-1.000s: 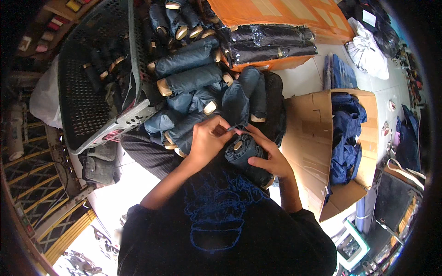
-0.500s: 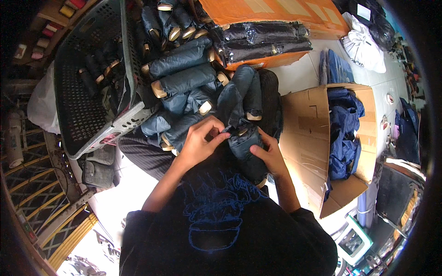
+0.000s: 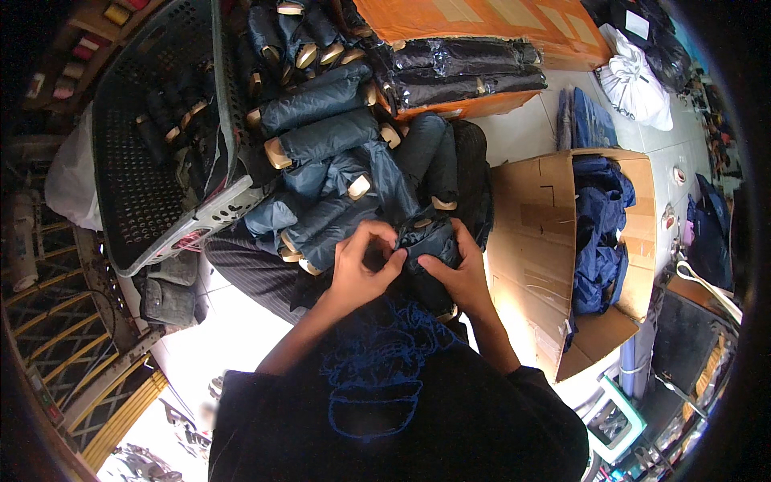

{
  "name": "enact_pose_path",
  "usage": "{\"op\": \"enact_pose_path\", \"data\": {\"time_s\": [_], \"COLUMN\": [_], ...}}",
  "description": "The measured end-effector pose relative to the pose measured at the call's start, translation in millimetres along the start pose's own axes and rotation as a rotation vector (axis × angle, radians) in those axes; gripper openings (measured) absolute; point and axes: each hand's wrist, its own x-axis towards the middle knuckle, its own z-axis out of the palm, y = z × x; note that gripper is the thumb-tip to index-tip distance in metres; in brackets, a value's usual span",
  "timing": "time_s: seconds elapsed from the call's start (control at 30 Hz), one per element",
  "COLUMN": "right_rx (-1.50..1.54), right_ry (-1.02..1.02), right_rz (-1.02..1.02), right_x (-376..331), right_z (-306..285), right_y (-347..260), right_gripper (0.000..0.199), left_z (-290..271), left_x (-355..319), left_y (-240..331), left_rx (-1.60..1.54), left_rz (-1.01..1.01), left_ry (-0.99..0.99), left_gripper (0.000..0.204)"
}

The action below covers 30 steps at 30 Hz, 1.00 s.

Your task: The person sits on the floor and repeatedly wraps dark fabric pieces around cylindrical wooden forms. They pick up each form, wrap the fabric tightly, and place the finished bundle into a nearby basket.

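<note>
Both hands close on a small dark-blue folded fabric bundle (image 3: 430, 241), held low in front of the person's chest, just below the heap of rolled dark-blue folding umbrellas with tan handle caps (image 3: 329, 145). The left hand (image 3: 357, 269) has drawn in from a second ago, its fingers now pinching the bundle's near edge beside the right hand (image 3: 458, 277), which cups the fabric from below and behind; each grip is clamped on the cloth, fingers together, none spread open. In the earlier views the bundle sat slightly higher and the hands a little farther apart, so the work appears to have moved from gathering the cloth to tightening or smoothing it, a judgement only, since the fabric hides the fingertips' exact action. To the person's left a black perforated plastic basket (image 3: 136, 185) leans tilted with more rolled pieces inside. To the right an open brown cardboard box (image 3: 538, 233) holds crumpled blue fabric (image 3: 598, 241). Beyond the heap, clear-wrapped dark packs (image 3: 466, 72) lie on an orange carton (image 3: 490, 20).
</note>
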Motion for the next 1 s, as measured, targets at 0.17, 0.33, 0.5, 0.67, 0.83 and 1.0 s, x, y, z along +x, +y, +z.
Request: {"op": "enact_pose_path", "data": {"time_s": [0.17, 0.33, 0.5, 0.67, 0.83, 1.0], "right_rx": [-0.031, -0.369, -0.333, -0.337, 0.582, 0.012], "right_ry": [0.103, 0.133, 0.200, 0.040, -0.160, 0.037], "right_rz": [-0.204, -0.169, -0.231, -0.223, 0.042, -0.098], "right_x": [4.9, 3.2, 2.1, 11.3, 22.0, 24.1], "right_z": [6.1, 12.8, 26.5, 31.7, 26.1, 22.9], "right_y": [-5.8, -3.1, -10.2, -8.4, -7.5, 4.4], "right_gripper": [0.065, 0.070, 0.067, 0.059, 0.042, 0.033], "left_z": [5.2, 12.1, 17.8, 9.2, -2.1, -2.9], "left_x": [9.4, -3.7, -0.4, -2.1, -4.4, 1.4], "left_y": [4.4, 0.4, 9.2, 6.5, -2.9, 1.1], "left_rx": [0.225, 0.261, -0.064, -0.131, -0.143, -0.015], "left_rz": [0.204, 0.330, 0.089, 0.014, -0.027, 0.054], "left_ry": [0.094, 0.183, 0.168, 0.196, 0.232, 0.187], "left_gripper": [0.015, 0.015, 0.014, 0.014, 0.014, 0.016]}}
